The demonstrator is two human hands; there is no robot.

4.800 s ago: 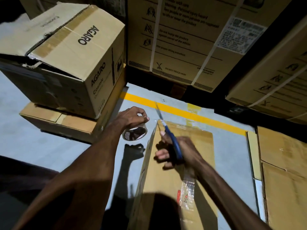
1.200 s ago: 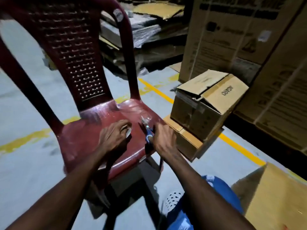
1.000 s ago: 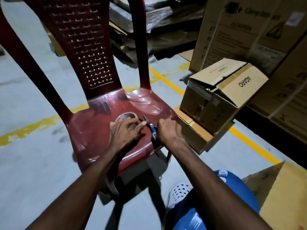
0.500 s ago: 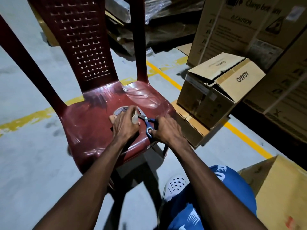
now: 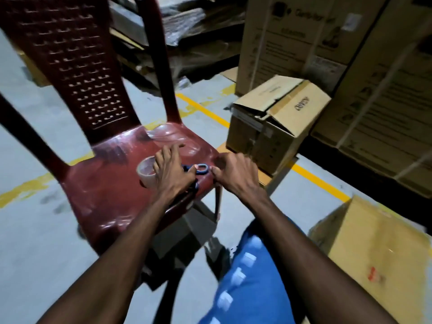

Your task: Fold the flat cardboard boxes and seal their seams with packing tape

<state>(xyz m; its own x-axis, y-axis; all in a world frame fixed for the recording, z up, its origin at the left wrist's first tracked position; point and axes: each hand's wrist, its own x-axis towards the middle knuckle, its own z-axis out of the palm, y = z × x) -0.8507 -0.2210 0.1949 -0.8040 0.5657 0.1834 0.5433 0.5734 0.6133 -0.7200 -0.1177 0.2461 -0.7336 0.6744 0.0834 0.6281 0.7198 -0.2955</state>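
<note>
On the seat of the red plastic chair (image 5: 112, 195) lie the roll of packing tape (image 5: 146, 170) and, just beside it toward the seat's front corner, the blue-handled scissors (image 5: 198, 169). The left hand (image 5: 171, 174) hovers over both with fingers spread and fairly straight, grasping nothing that I can see; its thumb tip sits at or very near one scissor loop, though blur makes contact hard to judge. The right hand (image 5: 236, 174) is just beside the scissors on their outer side, fingers curled under, apparently empty, though what its fingertips touch I cannot tell. The box being worked on (image 5: 374, 249) stands on the floor well apart from the chair, on the right-hand side, past the person's blue-clad knee (image 5: 247, 277); whether its seams are all taped is not visible. An opened carton (image 5: 275, 127) stands beyond the chair's front corner. The risk, as I judge it: the scissors rest close to the glossy seat's edge, so a careless brush by either hand could slide them onto the floor. The tape roll could likewise roll off if nudged onto its rim.
</note>
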